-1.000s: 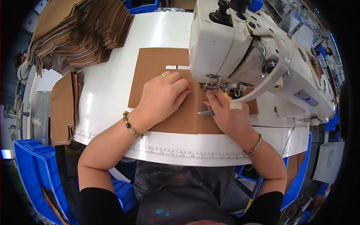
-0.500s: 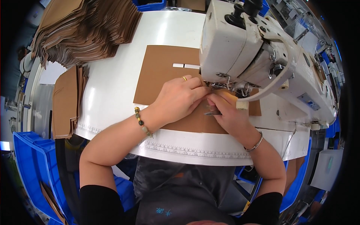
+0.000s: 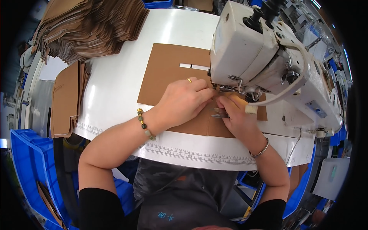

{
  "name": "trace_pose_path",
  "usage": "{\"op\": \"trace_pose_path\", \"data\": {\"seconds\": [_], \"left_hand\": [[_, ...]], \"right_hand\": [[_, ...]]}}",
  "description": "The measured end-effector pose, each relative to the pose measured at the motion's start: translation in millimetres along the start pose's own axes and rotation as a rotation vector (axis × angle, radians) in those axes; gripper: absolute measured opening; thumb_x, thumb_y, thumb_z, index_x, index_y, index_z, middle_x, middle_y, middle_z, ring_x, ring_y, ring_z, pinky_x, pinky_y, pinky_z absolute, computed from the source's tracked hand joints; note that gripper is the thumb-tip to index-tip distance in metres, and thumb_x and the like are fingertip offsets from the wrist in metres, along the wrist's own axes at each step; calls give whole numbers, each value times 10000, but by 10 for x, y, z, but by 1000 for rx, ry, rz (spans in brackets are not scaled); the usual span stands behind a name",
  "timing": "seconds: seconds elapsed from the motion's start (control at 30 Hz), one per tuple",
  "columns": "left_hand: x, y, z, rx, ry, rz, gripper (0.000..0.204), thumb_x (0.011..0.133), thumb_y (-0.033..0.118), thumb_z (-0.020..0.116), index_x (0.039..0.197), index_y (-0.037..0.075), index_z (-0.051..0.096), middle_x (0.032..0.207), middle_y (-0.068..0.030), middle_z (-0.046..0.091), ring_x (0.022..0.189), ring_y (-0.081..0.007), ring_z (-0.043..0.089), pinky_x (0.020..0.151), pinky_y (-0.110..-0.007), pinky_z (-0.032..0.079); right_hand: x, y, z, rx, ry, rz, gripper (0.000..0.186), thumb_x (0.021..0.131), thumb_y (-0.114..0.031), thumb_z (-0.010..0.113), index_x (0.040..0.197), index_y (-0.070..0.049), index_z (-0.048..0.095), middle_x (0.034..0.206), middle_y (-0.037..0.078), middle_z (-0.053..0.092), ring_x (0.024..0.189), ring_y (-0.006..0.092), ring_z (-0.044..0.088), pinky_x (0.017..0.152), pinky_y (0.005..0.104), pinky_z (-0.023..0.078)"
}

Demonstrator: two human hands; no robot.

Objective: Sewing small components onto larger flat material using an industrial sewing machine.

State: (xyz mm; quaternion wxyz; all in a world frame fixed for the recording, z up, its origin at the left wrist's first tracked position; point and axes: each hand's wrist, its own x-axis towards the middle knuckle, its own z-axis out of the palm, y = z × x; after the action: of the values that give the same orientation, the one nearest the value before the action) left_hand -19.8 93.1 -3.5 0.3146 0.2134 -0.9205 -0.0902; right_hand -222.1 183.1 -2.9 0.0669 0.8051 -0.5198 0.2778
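Note:
A flat brown panel (image 3: 163,73) with a slot cut in it lies on the white table under the head of a sewing machine (image 3: 245,50). My left hand (image 3: 186,100) rests over the panel, its thumb and fingertips drawn together beside the presser foot (image 3: 226,90). Whatever is between those fingertips is too small to make out. Close against it, my right hand (image 3: 240,117) is closed, and the pointed metal blades of thread snips (image 3: 219,115) stick out of it toward the left. The right fingertips are partly hidden under the machine head.
Tall stacks of brown panels (image 3: 88,32) stand at the far left. A smaller bundle (image 3: 65,99) leans at the table's left edge. A printed ruler (image 3: 188,155) runs along the front edge. Blue bins (image 3: 38,165) sit below, left and right.
The view has shifted slightly, so the machine appears a little farther right. Both hands stay by the presser foot in nearly the same pose, the snips still in the right one.

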Motion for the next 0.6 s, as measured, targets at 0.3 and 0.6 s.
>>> {"op": "trace_pose_path", "data": {"seconds": [0.3,0.6], "left_hand": [[2,12,32,6,29,19,135,814,171,771,938,138,728,875,5,625,790,-204,637,653,-326,531],[-20,-47,15,94,65,-3,78,774,140,766,840,133,724,852,12,611,793,-197,626,654,-330,530]], "right_hand": [[22,-83,-108,99,-35,5,233,809,-10,761,1020,-66,678,796,67,585,671,238,612,582,336,490],[-81,-92,-86,-162,-40,-74,311,838,-213,781,1120,-105,706,966,-21,707,717,155,693,529,298,529]]}}
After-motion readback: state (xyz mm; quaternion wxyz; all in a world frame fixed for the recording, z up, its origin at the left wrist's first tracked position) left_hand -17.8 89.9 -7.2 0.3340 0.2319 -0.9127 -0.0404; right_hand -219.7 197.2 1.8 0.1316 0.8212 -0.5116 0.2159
